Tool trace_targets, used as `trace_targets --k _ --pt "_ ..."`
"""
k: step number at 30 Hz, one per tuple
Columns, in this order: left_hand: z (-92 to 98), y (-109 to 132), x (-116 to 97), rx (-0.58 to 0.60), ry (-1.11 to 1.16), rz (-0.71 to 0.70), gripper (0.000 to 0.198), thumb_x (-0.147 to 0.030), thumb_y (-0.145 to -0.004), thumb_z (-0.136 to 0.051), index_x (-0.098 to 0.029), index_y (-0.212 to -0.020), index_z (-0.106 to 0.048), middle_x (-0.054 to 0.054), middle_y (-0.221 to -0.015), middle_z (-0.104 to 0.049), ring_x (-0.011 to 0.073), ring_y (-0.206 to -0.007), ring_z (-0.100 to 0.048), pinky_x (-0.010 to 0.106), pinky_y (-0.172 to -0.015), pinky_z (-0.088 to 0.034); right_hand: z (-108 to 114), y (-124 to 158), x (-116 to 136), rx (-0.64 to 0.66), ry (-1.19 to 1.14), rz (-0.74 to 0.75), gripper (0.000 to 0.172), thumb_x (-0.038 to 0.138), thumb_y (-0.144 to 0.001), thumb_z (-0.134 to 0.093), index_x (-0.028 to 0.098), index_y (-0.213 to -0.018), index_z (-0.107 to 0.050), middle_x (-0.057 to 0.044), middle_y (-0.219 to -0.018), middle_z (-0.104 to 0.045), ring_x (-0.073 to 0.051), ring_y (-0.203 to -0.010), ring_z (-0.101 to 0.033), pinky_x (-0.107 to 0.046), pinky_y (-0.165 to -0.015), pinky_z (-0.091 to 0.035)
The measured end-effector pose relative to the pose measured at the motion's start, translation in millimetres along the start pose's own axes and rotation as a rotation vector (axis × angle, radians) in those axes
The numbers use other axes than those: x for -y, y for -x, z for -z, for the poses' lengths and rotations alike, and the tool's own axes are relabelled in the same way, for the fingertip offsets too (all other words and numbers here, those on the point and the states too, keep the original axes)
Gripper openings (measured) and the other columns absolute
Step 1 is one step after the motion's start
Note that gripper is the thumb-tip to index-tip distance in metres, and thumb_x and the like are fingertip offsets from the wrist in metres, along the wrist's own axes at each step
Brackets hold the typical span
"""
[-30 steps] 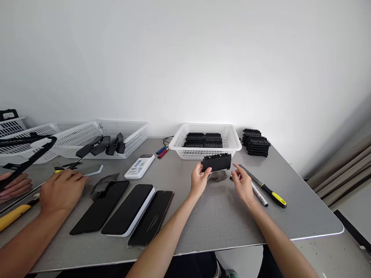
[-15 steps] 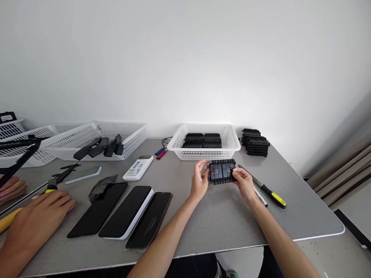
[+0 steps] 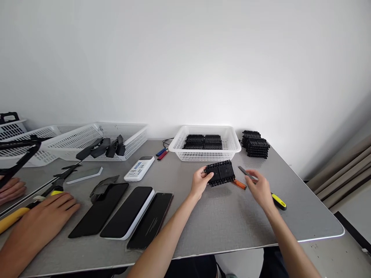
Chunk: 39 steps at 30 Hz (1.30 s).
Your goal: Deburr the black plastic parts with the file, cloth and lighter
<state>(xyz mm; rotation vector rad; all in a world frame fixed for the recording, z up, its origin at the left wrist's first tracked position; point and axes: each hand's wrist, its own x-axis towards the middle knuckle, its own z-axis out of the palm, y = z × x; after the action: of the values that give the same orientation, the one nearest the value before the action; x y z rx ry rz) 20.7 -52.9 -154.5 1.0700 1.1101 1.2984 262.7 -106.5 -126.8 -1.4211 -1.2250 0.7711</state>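
Observation:
My left hand is closed on the left end of a black plastic plate with toothed edges, tilted above the table; its thumb presses on the near face. My right hand is off the plate, over the middle of a file with a yellow and black handle. Between the apart thumb and forefinger, part of the file's blade shows; whether they touch it is unclear. On the table under the plate's right end is a slim orange tool, its kind unclear.
A white basket holds several black plates behind my hands. Stacked plates stand right of it. Phones, a white power bank and another basket are to the left. Another person's hand rests beside them.
My right hand has let go of the plate and moved right over the file. The plate now tilts in my left hand alone, showing a different face. The orange tool has come into view.

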Motion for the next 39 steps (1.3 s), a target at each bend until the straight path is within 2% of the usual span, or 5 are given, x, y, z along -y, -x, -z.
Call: trace_targets --k 6,13,25,33,39 --pt "0.4 -1.4 -2.8 -0.025 0.042 0.025 0.062 -0.035 -0.062 -0.087 -0.016 -0.117 -0.066 0.009 -0.087 -0.078 0.0240 -0.073 -0.072 0.026 -0.052 -0.048 68.9 17.3 -35.2 -0.037 0.927 -0.050 0.038 0.041 -0.089 -0.051 0.022 -0.119 -0.064 -0.012 -0.110 -0.069 -0.033 -0.102 -0.063 -0.039 -0.077 -0.045" --pt "-1.5 0.3 -6.0 -0.027 0.088 0.020 0.055 -0.034 -0.057 -0.089 -0.014 -0.104 -0.070 0.009 -0.082 -0.078 0.0220 -0.071 -0.072 0.026 -0.055 -0.050 63.8 29.8 -58.3 -0.015 1.226 0.049 0.029 0.027 -0.097 -0.040 0.018 -0.112 -0.063 -0.014 -0.101 -0.069 -0.030 -0.096 -0.066 -0.036 -0.072 -0.045" --pt "-0.6 -0.8 -8.5 -0.093 0.147 -0.009 0.050 -0.034 -0.056 -0.089 -0.014 -0.099 -0.070 0.007 -0.077 -0.076 0.0190 -0.065 -0.069 0.024 -0.051 -0.049 60.6 44.8 -33.7 -0.199 0.264 0.130 0.041 0.058 -0.094 -0.044 0.020 -0.085 -0.056 0.003 -0.060 -0.049 -0.014 -0.051 -0.044 -0.026 -0.052 -0.036" --pt "2.4 -4.4 -7.6 -0.115 0.134 -0.046 0.050 -0.038 -0.059 -0.086 -0.015 -0.099 -0.067 0.007 -0.080 -0.075 0.0178 -0.064 -0.068 0.021 -0.046 -0.045 -0.2 -14.6 44.6 0.073 0.430 0.352 0.046 0.055 -0.099 -0.035 0.018 -0.095 -0.062 -0.002 -0.073 -0.061 -0.016 -0.063 -0.051 -0.025 -0.057 -0.035" --pt "5.5 -5.7 -5.9 -0.100 0.114 -0.098 0.055 -0.045 -0.063 -0.083 -0.017 -0.105 -0.060 0.005 -0.077 -0.075 0.0202 -0.065 -0.069 0.026 -0.050 -0.051 -44.3 -30.8 29.4 0.113 0.531 0.366 0.057 0.063 -0.098 -0.029 0.021 -0.070 -0.055 0.001 -0.054 -0.050 -0.015 -0.052 -0.044 -0.025 -0.054 -0.027"
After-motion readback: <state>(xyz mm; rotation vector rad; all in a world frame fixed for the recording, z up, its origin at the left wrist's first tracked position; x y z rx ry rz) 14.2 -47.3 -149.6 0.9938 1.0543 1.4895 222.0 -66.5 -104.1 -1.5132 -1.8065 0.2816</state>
